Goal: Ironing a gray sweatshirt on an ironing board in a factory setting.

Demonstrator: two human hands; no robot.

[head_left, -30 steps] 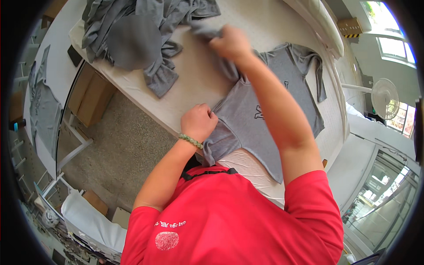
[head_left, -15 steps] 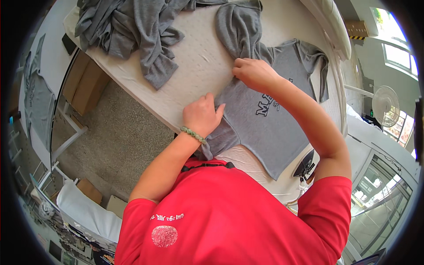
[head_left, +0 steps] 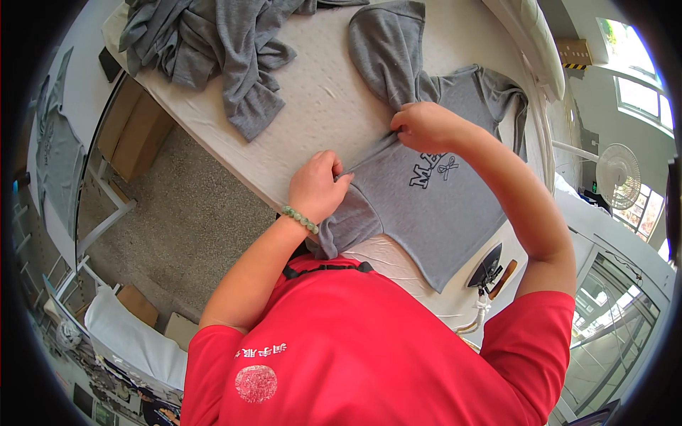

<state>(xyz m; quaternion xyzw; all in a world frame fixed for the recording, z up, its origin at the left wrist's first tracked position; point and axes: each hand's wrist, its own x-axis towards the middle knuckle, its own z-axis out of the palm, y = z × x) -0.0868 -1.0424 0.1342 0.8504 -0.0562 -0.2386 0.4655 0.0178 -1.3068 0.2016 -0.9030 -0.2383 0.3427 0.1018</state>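
A grey hooded sweatshirt [head_left: 455, 206] with dark lettering and a small bow print lies spread on the pale padded table [head_left: 330, 92]. Its hood [head_left: 387, 46] points to the far side. My right hand [head_left: 430, 128] pinches the fabric near the base of the hood, at the shoulder. With a green bead bracelet on its wrist, my left hand [head_left: 318, 186] grips the same garment farther down, along its left sleeve. Between the two hands the cloth edge runs nearly straight. The sleeve end hangs close to my waist.
Crumpled grey garments [head_left: 206, 50] are heaped at the table's far left. An iron [head_left: 486, 266] stands at the near right, by the sweatshirt's hem. A white fan [head_left: 618, 176] is off to the right; cardboard boxes [head_left: 135, 135] sit below the left edge.
My right hand has shifted slightly right and nearer along the shoulder edge. My left hand has moved a little left, and the edge between them looks straighter. More of the iron shows.
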